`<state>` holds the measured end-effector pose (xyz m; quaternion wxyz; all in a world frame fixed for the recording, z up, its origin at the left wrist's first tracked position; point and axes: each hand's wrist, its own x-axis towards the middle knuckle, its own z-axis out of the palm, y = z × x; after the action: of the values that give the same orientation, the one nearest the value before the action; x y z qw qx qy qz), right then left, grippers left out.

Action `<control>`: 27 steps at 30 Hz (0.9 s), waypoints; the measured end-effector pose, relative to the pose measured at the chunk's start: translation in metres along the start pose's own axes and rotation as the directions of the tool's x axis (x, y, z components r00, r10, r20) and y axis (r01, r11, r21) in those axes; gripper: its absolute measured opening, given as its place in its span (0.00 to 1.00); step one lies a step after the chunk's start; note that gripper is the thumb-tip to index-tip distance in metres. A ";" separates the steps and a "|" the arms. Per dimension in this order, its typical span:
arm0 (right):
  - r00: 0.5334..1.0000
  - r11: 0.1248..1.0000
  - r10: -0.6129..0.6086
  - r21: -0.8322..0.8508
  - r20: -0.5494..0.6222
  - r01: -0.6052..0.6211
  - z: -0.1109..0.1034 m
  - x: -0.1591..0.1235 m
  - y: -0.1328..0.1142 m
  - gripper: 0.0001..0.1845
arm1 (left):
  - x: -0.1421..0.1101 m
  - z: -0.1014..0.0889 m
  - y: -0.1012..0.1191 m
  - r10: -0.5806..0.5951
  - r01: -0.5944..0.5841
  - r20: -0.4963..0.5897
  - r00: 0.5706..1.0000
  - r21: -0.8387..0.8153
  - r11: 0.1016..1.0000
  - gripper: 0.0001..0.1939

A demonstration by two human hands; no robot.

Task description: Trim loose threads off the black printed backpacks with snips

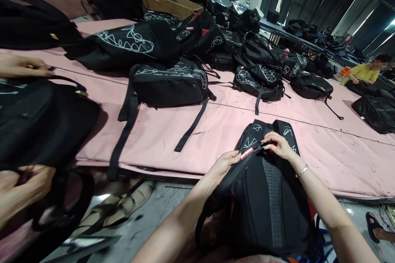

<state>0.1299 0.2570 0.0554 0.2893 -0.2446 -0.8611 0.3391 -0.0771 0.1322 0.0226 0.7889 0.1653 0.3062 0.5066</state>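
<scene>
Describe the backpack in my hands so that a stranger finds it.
Find the long pink table, then the right hand with a silver bracelet at the near edge. It and the left hand hold a black backpack, set apart by its dotted grey strip.

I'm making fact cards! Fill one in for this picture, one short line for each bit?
Left hand: pinching a black strap beside its red label
Right hand: pinching the same strap, further up
Wearing: silvery bracelet, right wrist
Between the arms: black backpack, white scribbles on its shoulder straps
Table: pink cover, more black bags
On the left: a co-worker's hands at another black bag
Far right: a person in yellow
</scene>
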 end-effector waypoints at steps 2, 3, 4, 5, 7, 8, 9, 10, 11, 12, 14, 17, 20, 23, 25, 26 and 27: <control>1.000 0.999 -0.024 -0.021 0.018 0.025 -0.002 0.003 0.000 0.11 | 0.000 -0.001 0.000 -0.001 0.001 -0.004 1.000 0.005 1.000 0.11; 0.999 0.999 -0.031 -0.026 0.025 0.031 -0.002 0.004 0.001 0.11 | 0.000 -0.001 0.000 -0.003 0.004 -0.006 1.000 0.007 1.000 0.11; 0.999 0.999 -0.032 -0.028 0.033 0.033 -0.002 0.004 0.001 0.11 | 0.000 -0.001 0.000 -0.005 0.005 -0.007 1.000 0.007 1.000 0.11; 0.999 0.999 -0.030 -0.027 0.041 0.031 -0.002 0.005 0.002 0.12 | 0.000 -0.001 0.000 -0.007 0.007 -0.007 1.000 0.007 1.000 0.11; 0.998 0.999 -0.028 -0.017 0.052 0.029 -0.001 0.005 0.003 0.12 | 0.000 0.000 0.001 -0.013 0.013 -0.007 1.000 0.007 1.000 0.11; 0.998 0.999 -0.031 -0.009 0.056 0.032 0.001 0.005 0.003 0.12 | 0.000 0.001 0.001 -0.019 0.019 -0.005 1.000 0.010 1.000 0.11; 0.998 0.999 -0.037 -0.001 0.060 0.037 0.002 0.006 0.003 0.12 | 0.000 0.001 0.002 -0.022 0.022 -0.006 1.000 0.012 1.000 0.10; 0.997 0.999 -0.045 0.007 0.062 0.044 0.003 0.006 0.002 0.12 | 0.000 0.002 0.002 -0.024 0.024 -0.007 1.000 0.013 1.000 0.10; 0.996 0.999 -0.053 0.011 0.065 0.053 0.004 0.007 0.002 0.12 | 0.000 0.002 0.003 -0.024 0.024 -0.008 1.000 0.014 1.000 0.10; 0.996 0.998 -0.061 0.012 0.070 0.061 0.004 0.008 0.001 0.12 | 0.000 0.003 0.004 -0.021 0.021 -0.010 1.000 0.016 1.000 0.10; 0.994 0.997 -0.078 -0.002 0.083 0.078 0.005 0.009 -0.002 0.12 | 0.001 0.004 0.005 -0.010 0.011 -0.017 1.000 0.020 1.000 0.10; 0.989 0.993 -0.107 -0.034 0.100 0.111 0.004 0.011 -0.006 0.13 | 0.001 0.007 0.006 -0.005 0.007 -0.035 0.999 0.040 0.999 0.10; 0.982 0.986 -0.153 -0.041 0.111 0.159 0.004 0.011 -0.011 0.13 | 0.000 0.011 0.007 -0.006 0.011 -0.064 0.998 0.072 0.997 0.09; 0.973 0.979 -0.194 -0.043 0.128 0.201 0.005 0.011 -0.015 0.12 | -0.001 0.015 0.008 -0.014 0.022 -0.077 0.997 0.103 0.994 0.09; 0.968 0.975 -0.209 -0.052 0.138 0.218 0.005 0.011 -0.018 0.12 | -0.002 0.018 0.010 -0.014 0.025 -0.086 0.996 0.121 0.992 0.08; 0.966 0.973 -0.215 -0.054 0.142 0.225 0.006 0.011 -0.019 0.12 | -0.002 0.019 0.010 -0.012 0.024 -0.093 0.996 0.130 0.991 0.07; 0.965 0.971 -0.221 -0.054 0.143 0.231 0.006 0.011 -0.020 0.12 | -0.002 0.020 0.011 -0.008 0.022 -0.101 0.995 0.138 0.990 0.07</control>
<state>0.1133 0.2479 0.0703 0.2578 -0.1310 -0.9126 0.2891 -0.0720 0.1364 0.0444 0.7630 0.1919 0.3809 0.4857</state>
